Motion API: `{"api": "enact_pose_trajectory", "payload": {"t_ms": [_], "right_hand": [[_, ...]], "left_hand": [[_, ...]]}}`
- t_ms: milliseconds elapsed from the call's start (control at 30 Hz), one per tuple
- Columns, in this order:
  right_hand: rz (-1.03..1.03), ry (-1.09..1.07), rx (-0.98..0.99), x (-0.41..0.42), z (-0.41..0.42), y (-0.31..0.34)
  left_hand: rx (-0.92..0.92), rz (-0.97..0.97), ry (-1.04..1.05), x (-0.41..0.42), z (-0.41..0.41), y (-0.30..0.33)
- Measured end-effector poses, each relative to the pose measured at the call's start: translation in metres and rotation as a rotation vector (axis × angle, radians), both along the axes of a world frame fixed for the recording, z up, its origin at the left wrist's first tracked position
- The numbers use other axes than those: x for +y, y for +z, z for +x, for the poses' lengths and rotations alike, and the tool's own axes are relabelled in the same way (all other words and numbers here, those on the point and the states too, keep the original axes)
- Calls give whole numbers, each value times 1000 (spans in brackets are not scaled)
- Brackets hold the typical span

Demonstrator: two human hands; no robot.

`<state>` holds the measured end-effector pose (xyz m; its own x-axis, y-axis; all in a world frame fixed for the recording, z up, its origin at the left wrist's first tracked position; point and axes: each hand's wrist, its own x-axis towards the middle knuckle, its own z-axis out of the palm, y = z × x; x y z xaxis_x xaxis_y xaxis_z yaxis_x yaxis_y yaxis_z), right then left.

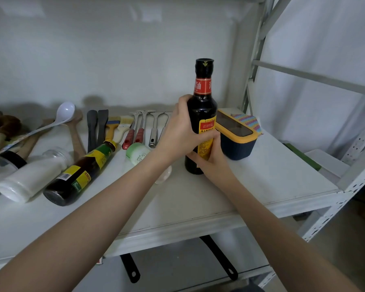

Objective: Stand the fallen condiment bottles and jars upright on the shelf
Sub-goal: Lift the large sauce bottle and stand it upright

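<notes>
Bottles still lie fallen on the shelf (198, 203) to our left: nearest, a white jar (30, 178), then a dark green-labelled bottle (80, 173) with its base toward us and its cap pointing away to the right. It lies just left of our left forearm, so that arm is nearer. Beyond, our left hand (177, 133) wraps the shoulder of the soy bottle (201, 114) and our right hand (207, 157) clasps its lower body; both are closed around it. It stands upright, dark glass, red neck band, yellow label, beside a yellow-rimmed box (236, 135).
</notes>
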<state>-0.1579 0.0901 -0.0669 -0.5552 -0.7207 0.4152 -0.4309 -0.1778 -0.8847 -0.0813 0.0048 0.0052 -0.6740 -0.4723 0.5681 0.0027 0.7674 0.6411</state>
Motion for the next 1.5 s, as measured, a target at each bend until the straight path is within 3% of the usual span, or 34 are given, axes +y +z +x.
{"api": "enact_pose_trajectory", "payload": {"t_ms": [200,433,567,733,833,1000,1100,1233,1367,1500], "right_hand": [[42,-20,5,0,4,1],[107,-21,-23,1,5,4],[160,109,-141,7,-5,9],[90,-73,-30,6,2,23],[42,-161,77,-2,8,34],[23,-259,89,-12,13,41],[44,-196,6,-8,10,42],[68,-89,-40,4,4,43],[102,56,-109,13,-1,49],[60,66,-75,19,-1,49]], "left_hand": [[-18,17,-51,-4,6,-1],[-29,276,-134,-12,17,18],[-66,135,-19,-16,16,24],[-116,-14,56,-18,15,31],[-148,-27,98,-16,13,35],[-190,68,24,-5,8,38],[-122,300,-154,-1,12,38],[-108,398,-270,-5,17,38],[-59,305,-240,-12,18,36],[-84,226,-152,-14,16,39]]}}
